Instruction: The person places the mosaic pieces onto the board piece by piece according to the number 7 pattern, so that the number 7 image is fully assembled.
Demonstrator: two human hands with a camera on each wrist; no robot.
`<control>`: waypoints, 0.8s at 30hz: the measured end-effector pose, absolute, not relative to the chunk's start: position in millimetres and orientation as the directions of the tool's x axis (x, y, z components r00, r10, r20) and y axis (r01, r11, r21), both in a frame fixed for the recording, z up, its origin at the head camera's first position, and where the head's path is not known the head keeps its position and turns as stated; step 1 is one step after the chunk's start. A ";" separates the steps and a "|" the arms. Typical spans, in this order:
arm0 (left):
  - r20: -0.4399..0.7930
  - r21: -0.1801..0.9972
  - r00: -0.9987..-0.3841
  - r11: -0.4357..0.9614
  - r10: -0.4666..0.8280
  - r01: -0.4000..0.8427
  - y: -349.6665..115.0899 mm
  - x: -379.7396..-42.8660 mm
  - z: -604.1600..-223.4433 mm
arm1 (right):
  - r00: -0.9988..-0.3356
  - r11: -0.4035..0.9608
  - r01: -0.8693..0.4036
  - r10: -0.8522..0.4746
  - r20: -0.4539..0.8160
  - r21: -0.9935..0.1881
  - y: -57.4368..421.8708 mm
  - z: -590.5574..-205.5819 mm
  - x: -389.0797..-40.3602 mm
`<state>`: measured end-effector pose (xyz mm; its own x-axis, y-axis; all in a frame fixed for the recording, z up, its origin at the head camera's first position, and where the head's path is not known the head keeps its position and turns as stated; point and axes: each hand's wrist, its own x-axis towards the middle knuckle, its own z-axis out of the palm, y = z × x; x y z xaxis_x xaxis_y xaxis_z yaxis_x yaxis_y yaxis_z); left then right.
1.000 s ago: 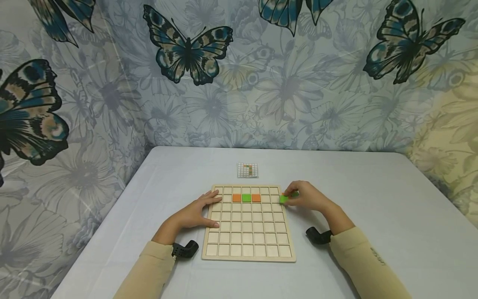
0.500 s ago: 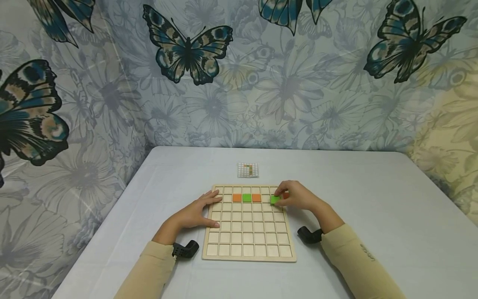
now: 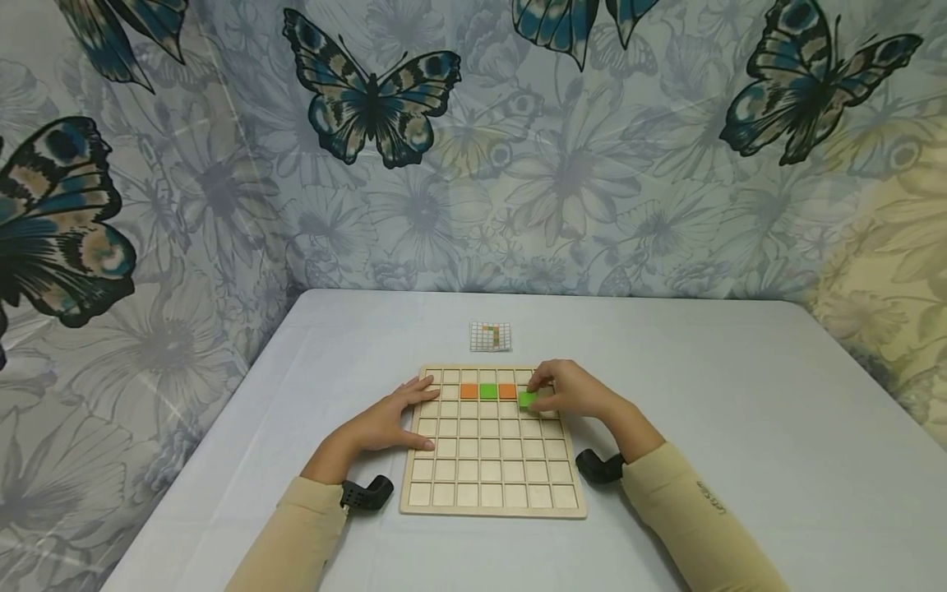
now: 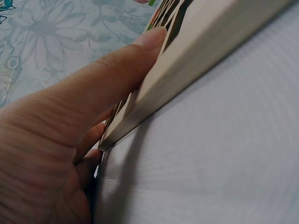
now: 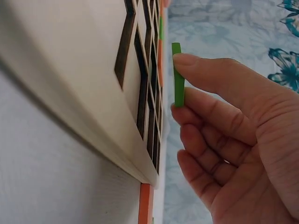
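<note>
A wooden grid board [image 3: 477,496] lies flat on the table. In its second row from the back sit an orange tile [image 3: 469,391], a green tile [image 3: 488,391] and another orange tile [image 3: 506,391]. My right hand [image 3: 571,391] pinches a square green tile [image 5: 178,77] between thumb and index finger, above the board's right part, apart from its surface in the right wrist view. My left hand [image 3: 386,422] rests on the board's left edge with fingers spread, the thumb [image 4: 147,42] lying over the rim.
Behind the board lies a small card [image 3: 490,337] printed with a coloured grid pattern. An orange piece [image 5: 145,205] lies on the table against the board's edge in the right wrist view. A white cloth covers the table [image 3: 703,370]; a butterfly-patterned curtain [image 3: 577,205] hangs behind.
My right hand has moved left with the green tile, from the board's right edge to over the column just right of the placed tiles. My left hand has stayed put.
</note>
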<state>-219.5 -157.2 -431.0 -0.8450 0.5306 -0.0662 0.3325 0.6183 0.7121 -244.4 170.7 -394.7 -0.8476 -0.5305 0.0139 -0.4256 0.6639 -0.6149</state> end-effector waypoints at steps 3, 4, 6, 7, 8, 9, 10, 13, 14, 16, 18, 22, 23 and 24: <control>-0.066 0.710 -0.845 0.620 0.530 0.334 -157.5 -219.3 -430.5 | -0.848 0.666 -0.421 -0.530 0.006 -0.616 169.9 -393.5 -243.3; -0.067 0.709 -0.845 0.621 0.531 0.334 -157.6 -219.2 -430.3 | -0.848 0.667 -0.420 -0.531 0.004 -0.616 169.7 -393.2 -243.1; -0.069 0.709 -0.845 0.622 0.531 0.333 -157.6 -219.1 -430.2 | -0.845 0.664 -0.421 -0.535 0.001 -0.617 169.4 -392.7 -242.8; -0.070 0.708 -0.845 0.623 0.530 0.332 -157.7 -219.0 -430.2 | -0.843 0.663 -0.424 -0.538 0.001 -0.617 169.2 -392.5 -242.8; -0.069 0.709 -0.845 0.622 0.530 0.332 -157.6 -218.9 -430.1 | -0.841 0.661 -0.426 -0.542 0.001 -0.618 168.9 -392.2 -242.8; -0.068 0.710 -0.845 0.621 0.531 0.333 -157.5 -218.9 -429.9 | -0.838 0.657 -0.429 -0.546 0.002 -0.619 168.5 -391.9 -242.9; -0.067 0.710 -0.844 0.620 0.531 0.334 -157.4 -218.8 -429.6 | -0.836 0.656 -0.432 -0.549 0.002 -0.619 168.0 -391.4 -243.0; -0.064 0.710 -0.843 0.618 0.534 0.337 -157.3 -218.7 -429.2 | -0.831 0.651 -0.435 -0.556 -0.001 -0.622 166.2 -390.3 -243.6; -0.063 0.710 -0.842 0.617 0.536 0.339 -157.3 -218.7 -429.0 | -0.831 0.649 -0.434 -0.557 -0.002 -0.625 165.4 -390.1 -243.6; -0.065 0.709 -0.841 0.618 0.536 0.339 -157.1 -218.9 -428.9 | -0.828 0.641 -0.432 -0.560 -0.003 -0.635 163.8 -390.1 -243.7; -0.062 0.709 -0.841 0.617 0.538 0.342 -157.0 -219.2 -429.1 | -0.825 0.633 -0.437 -0.566 0.003 -0.639 161.9 -390.7 -244.0; -0.060 0.713 -0.840 0.612 0.539 0.341 -156.8 -219.3 -429.5 | -0.819 0.626 -0.449 -0.573 0.015 -0.638 156.9 -391.9 -243.5; -0.059 0.715 -0.840 0.610 0.539 0.342 -156.8 -219.3 -429.6 | -0.818 0.627 -0.456 -0.575 0.020 -0.631 155.6 -392.2 -243.3; -0.058 0.716 -0.839 0.609 0.541 0.342 -156.8 -219.3 -429.6 | -0.816 0.629 -0.461 -0.577 0.021 -0.626 154.5 -392.6 -243.2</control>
<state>-219.3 -156.8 -429.6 -0.8393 0.5405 -0.0580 0.3425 0.6086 0.7158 -243.2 154.5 -392.6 -0.8164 -0.5770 0.0215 -0.4608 0.6287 -0.6264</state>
